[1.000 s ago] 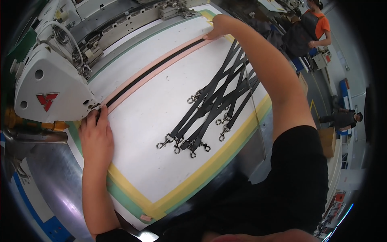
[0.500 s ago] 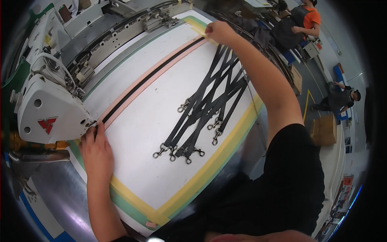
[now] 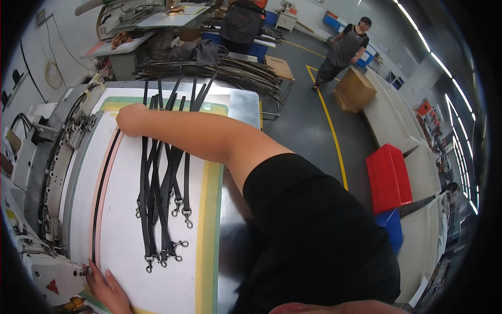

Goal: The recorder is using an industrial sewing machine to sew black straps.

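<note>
A long black strap (image 3: 104, 170) lies along a pink-edged strip on the white work board (image 3: 121, 220). At its far end my right hand (image 3: 133, 119) is closed, seemingly pinching the strap; its fingertips are mostly hidden. My left hand (image 3: 108, 291) rests at the near end with fingers stretched out and apart, the fingertips beside or on the strap end. To the right of this strap lies a bundle of black straps (image 3: 166, 180) with metal swivel hooks (image 3: 162, 255), loosely crossing one another. My right forearm passes over the bundle.
A white machine head (image 3: 55, 275) stands beside my left hand, and its rail (image 3: 49, 183) runs along the board's left side. Yellow and green tape (image 3: 206, 220) edges the board. Beyond are a stack of dark strips (image 3: 235, 76), a cardboard box (image 3: 355, 90) and a walking person (image 3: 342, 49).
The view has swung to the right and up, so the board now sits lower left. Both hands remain at the two ends of the strap. The person in the background has walked nearer.
</note>
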`<state>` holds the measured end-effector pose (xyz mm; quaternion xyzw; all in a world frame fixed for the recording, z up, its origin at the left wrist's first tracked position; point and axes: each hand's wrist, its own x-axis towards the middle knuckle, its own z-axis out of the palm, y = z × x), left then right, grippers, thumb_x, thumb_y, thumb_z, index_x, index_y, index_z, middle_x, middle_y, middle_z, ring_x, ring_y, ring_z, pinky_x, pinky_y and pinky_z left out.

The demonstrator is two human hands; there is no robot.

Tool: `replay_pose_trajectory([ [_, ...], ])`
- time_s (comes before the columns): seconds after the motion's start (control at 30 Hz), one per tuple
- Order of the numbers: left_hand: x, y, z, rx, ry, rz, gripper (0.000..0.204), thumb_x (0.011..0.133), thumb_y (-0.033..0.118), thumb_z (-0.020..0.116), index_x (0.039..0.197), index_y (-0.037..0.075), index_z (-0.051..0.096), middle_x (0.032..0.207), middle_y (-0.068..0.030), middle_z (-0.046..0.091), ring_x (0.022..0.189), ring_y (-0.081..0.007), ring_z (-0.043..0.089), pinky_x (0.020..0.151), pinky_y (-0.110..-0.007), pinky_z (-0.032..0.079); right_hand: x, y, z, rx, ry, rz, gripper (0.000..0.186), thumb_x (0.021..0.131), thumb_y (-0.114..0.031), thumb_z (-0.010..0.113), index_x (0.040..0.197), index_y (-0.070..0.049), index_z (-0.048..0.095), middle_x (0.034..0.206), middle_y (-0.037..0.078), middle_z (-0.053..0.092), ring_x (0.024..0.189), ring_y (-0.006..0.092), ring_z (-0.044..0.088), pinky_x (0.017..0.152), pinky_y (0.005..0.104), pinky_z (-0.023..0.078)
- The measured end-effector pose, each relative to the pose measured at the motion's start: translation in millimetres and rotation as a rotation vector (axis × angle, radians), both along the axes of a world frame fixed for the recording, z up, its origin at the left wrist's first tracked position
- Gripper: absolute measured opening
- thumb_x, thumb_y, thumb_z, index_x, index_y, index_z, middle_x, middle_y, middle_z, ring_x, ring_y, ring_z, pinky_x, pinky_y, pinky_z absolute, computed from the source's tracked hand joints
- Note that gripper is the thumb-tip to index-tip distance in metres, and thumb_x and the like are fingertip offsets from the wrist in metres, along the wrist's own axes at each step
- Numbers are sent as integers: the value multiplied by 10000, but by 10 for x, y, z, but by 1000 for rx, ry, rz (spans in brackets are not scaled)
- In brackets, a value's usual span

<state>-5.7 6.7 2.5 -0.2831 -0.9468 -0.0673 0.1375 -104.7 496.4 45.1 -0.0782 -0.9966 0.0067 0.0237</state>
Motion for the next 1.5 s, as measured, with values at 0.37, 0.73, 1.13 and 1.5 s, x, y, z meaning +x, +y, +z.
replay_pose_trajectory([
  [0.37,60,-83,-168,213,-30,43,461,936,37,601,1394,-19,618,1361,-240,658,1264,-408,617,1105,-470,457,470,-2364,-95,-237,-103,775,211,865,-149,621,917,-17,776,969,210,747,964,414,718,820,516,588],
  [0.73,300,63,84,57,151,170,378,920,186,698,1258,16,700,1280,-109,680,1199,-298,614,1042,-473,415,642,-2752,-164,-203,24,1024,312,916,-94,577,1194,-69,718,1096,107,682,969,305,717,796,413,591],
  [1.13,360,118,112,20,159,131,387,892,200,730,1208,-23,706,1213,-126,674,1142,-319,614,1016,-476,420,629,-2758,-110,-263,3,993,207,892,-26,604,1056,-25,730,1091,138,664,971,346,717,809,447,591],
  [1.5,462,100,192,-56,36,205,323,881,235,739,1116,13,724,1182,-147,683,1126,-327,624,995,-477,431,587,-2791,-174,-194,33,993,349,922,-94,582,1244,-72,713,1100,83,677,936,296,717,771,416,594],
])
